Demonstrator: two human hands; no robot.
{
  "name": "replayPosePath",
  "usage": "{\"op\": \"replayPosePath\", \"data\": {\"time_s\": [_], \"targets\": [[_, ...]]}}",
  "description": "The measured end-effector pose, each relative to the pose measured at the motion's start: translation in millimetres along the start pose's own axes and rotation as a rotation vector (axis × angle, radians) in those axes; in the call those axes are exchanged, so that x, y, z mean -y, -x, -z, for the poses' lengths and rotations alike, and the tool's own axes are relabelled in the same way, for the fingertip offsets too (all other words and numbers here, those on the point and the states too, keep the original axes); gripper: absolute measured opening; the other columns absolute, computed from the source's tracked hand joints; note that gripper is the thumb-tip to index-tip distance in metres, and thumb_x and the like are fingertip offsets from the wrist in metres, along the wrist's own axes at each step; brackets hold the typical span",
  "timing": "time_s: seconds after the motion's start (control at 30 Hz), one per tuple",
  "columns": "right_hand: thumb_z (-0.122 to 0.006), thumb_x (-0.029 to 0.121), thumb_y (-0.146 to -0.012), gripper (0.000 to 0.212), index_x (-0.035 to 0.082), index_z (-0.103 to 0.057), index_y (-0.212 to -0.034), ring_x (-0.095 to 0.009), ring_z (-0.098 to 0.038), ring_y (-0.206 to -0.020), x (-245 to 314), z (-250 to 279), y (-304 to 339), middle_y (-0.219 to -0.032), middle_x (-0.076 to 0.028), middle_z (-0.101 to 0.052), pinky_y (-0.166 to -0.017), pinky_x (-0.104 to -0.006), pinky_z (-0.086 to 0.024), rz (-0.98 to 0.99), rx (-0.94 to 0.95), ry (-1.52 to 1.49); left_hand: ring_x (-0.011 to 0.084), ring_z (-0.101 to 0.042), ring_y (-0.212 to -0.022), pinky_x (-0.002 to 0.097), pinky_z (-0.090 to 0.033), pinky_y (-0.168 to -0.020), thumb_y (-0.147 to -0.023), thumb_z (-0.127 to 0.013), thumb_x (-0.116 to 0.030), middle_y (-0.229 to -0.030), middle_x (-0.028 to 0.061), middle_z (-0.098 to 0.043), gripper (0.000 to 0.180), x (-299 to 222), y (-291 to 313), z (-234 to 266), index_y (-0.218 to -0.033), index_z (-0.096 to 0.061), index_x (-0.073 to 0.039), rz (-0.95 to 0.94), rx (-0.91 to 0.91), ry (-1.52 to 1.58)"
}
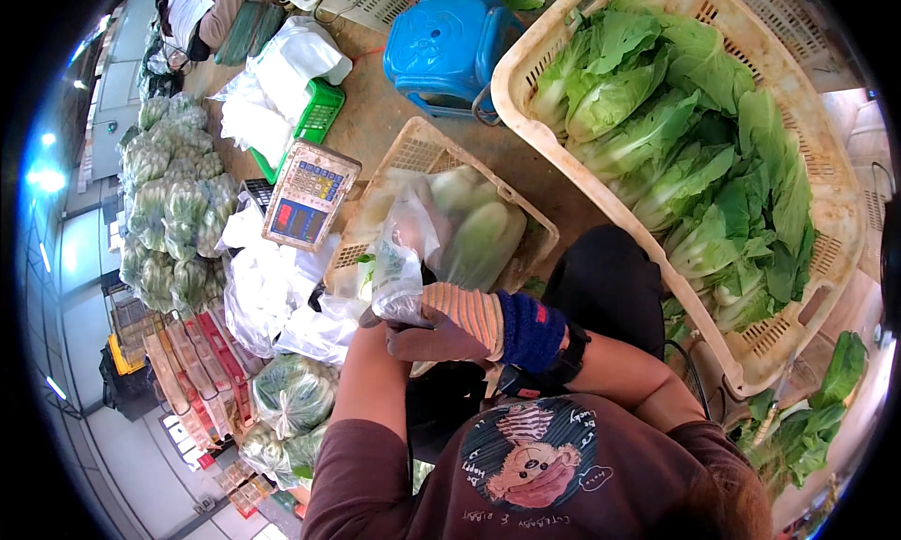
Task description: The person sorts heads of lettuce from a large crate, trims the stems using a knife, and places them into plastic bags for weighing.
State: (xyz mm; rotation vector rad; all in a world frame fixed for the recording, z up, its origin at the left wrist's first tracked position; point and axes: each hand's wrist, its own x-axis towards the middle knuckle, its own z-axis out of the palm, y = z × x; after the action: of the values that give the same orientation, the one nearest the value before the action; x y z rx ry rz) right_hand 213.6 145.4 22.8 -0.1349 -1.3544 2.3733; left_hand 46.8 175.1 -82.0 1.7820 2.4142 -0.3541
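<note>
A clear plastic bag stands bunched up in front of me. My right hand, in a brown work glove with an orange-striped cuff, closes around its lower part. Beside it, my left hand is mostly hidden behind the bag and the right glove, so its fingers do not show. A pinkish shape shows dimly through the plastic. Just beyond is a cream crate holding pale green, long-bodied vegetables, some seemingly under plastic film.
A scale display stands left of the crate, near white plastic bags and a green basket. A large cream basket of leafy greens fills the right. A blue stool stands ahead; bagged vegetables are piled at left.
</note>
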Motion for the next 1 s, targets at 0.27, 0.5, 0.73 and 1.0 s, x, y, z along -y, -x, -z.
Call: {"op": "replayPosePath", "data": {"time_s": [0.27,0.5,0.73,1.0], "targets": [[-0.060,0.036,-0.085,0.039,0.002,-0.058,-0.104,-0.017,-0.061,-0.083,1.0,-1.3,0.6,-0.090,-0.011,-0.065,-0.077,-0.0307,-0.046,0.053,-0.011,0.021,0.0360,-0.054,-0.105,0.0430,-0.044,-0.089,-0.077,-0.065,-0.044,-0.114,0.0186,-0.055,0.059,9.9,-1.2,-3.6,-0.118,-0.053,-0.003,-0.178,0.035,-0.030],[-0.062,0.025,-0.084,0.028,0.008,-0.059,-0.106,-0.016,-0.058,-0.071,1.1,6.4,-1.2,-0.079,-0.007,-0.060,-0.065,-0.0297,-0.047,0.022,0.002,0.205,0.0367,-0.054,-0.103,0.0410,-0.044,-0.089,-0.079,-0.065,-0.037,-0.111,0.0197,-0.057,0.051,16.8,-16.7,-33.5,-0.115,-0.054,-0.001,-0.372,-0.163,-0.040],[-0.057,0.030,-0.087,0.032,0.005,-0.058,-0.107,-0.012,-0.056,-0.071,-24.6,5.0,-11.4,-0.085,-0.005,-0.061,-0.066,-0.0269,-0.046,0.232,-0.223,-0.136,0.0351,-0.055,-0.101,0.0387,-0.045,-0.089,-0.080,-0.065,-0.032,-0.106,0.0200,-0.059,0.046,49.2,-13.3,-22.3,-0.114,-0.055,-0.002,-0.307,0.016,0.486],[-0.041,0.040,-0.096,0.046,0.003,-0.057,-0.119,-0.008,-0.048,-0.067,18.2,16.3,-2.8,-0.082,-0.002,-0.058,-0.061,-0.0205,-0.039,-0.074,-0.370,-0.135,0.0386,-0.053,-0.107,0.0421,-0.043,-0.090,-0.085,-0.060,-0.032,-0.118,0.0236,-0.055,0.046,140.8,125.8,-34.0,-0.120,-0.052,-0.003,0.030,-0.281,0.506]]}}
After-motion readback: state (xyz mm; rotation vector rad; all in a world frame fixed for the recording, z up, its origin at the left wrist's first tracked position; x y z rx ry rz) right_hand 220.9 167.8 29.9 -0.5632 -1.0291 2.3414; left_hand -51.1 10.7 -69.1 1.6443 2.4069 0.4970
